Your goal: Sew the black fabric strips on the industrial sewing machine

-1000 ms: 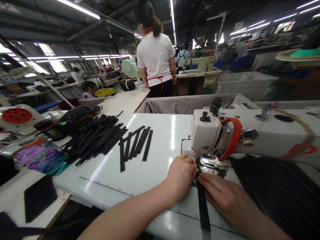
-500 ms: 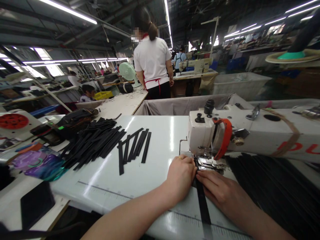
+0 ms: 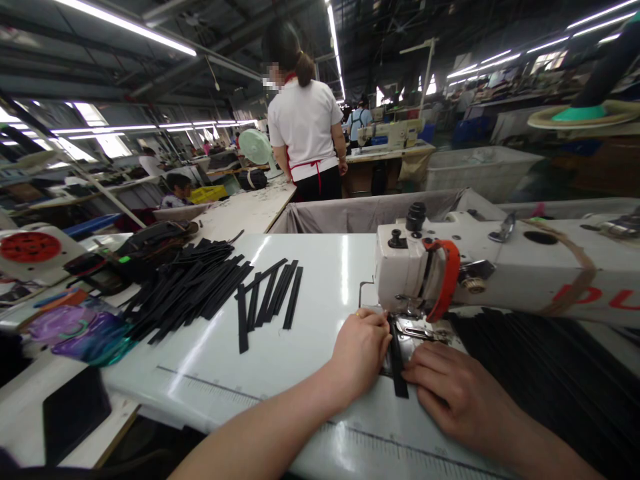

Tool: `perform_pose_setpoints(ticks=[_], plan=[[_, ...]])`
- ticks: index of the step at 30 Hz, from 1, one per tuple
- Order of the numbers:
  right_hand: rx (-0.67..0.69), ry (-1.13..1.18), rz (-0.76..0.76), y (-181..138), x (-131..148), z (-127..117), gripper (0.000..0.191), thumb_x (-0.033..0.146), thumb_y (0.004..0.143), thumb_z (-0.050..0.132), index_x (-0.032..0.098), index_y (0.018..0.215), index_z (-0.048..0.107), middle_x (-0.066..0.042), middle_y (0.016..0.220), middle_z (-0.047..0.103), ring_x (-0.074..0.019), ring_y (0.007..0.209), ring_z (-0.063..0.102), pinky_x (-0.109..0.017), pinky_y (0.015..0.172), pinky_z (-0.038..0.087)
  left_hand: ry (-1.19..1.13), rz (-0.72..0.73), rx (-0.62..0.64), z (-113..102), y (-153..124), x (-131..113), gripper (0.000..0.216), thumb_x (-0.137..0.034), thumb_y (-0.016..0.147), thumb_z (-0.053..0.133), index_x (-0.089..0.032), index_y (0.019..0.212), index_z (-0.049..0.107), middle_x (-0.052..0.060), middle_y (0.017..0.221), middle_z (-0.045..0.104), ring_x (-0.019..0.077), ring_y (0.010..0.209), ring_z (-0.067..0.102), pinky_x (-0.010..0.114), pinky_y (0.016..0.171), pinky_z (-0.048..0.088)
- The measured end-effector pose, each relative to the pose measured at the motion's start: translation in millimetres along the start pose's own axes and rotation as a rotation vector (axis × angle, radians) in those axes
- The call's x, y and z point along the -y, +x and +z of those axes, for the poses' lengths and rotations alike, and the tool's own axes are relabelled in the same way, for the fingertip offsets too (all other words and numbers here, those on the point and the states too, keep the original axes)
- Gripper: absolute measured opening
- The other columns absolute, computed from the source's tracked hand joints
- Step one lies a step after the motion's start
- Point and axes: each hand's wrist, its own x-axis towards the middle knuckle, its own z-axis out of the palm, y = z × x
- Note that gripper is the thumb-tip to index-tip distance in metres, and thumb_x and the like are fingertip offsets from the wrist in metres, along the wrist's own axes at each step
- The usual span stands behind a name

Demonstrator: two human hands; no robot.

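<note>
A black fabric strip [image 3: 399,367] lies under the head of the white sewing machine [image 3: 400,273], its near end pointing toward me on the table. My left hand [image 3: 361,350] is closed at the strip's left edge, close to the needle area, with its fingertips on the strip. My right hand [image 3: 447,380] is at the strip's right side, fingers bent and pressed together, the fingertips at its edge. The metal presser foot and plate [image 3: 417,332] show just beyond the right fingers. The needle itself is hidden.
Left on the white table [image 3: 320,300] are several short black strips [image 3: 270,293] and a larger heap [image 3: 195,287]. Long black strips [image 3: 550,373] lie at the right. A purple and teal pouch [image 3: 83,333] sits far left. One person [image 3: 307,127] stands ahead.
The strip has moved away from me into the machine, so less of it shows on the near side. My right hand has shifted slightly right and toward me.
</note>
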Motion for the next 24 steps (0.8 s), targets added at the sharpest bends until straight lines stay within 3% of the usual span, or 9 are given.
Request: perform_pose_setpoints(ticks=[7,18,21,24], plan=[[-0.018,-0.081,0.026,-0.6,-7.5,3.2,0.026,0.012,0.087,0.045,0.022,0.089,0.068,-0.003,0.088,0.067,-0.0181,0.085,0.061,-0.034,0.08,0.051,-0.025,-0.003,0.017,-4.0,0.8,-1.8,0.019,-0.012,0.091,0.052,-0.016,0.08,0.067,0.007,0.101,0.068,0.0227,0.096,0.058,0.037,0.09,0.049],[-0.043,-0.357,0.037,-0.2,-19.5,11.8,0.031,0.011,0.087,0.042,0.019,0.105,0.066,-0.007,0.1,0.071,-0.0192,0.081,0.067,-0.032,0.069,0.056,-0.059,0.021,0.045,0.5,1.6,2.7,0.019,-0.013,0.091,0.053,-0.017,0.08,0.068,0.009,0.099,0.067,0.0223,0.096,0.06,0.039,0.092,0.049],[-0.042,-0.379,0.033,-1.5,-20.0,13.2,0.031,0.011,0.088,0.041,0.018,0.105,0.065,-0.008,0.1,0.071,-0.0202,0.082,0.068,-0.033,0.068,0.057,-0.053,0.018,0.053,3.5,1.6,4.6,0.012,-0.022,0.094,0.055,-0.017,0.093,0.066,0.009,0.107,0.065,0.0204,0.099,0.06,0.039,0.092,0.05],[-0.042,-0.369,0.03,-2.9,-20.8,13.5,0.031,0.012,0.088,0.041,0.019,0.107,0.065,-0.008,0.1,0.071,-0.0195,0.082,0.068,-0.032,0.067,0.057,-0.043,0.013,0.056,4.5,-0.1,5.3,0.025,-0.034,0.095,0.056,-0.018,0.114,0.06,0.009,0.119,0.059,0.0204,0.102,0.06,0.041,0.089,0.053]])
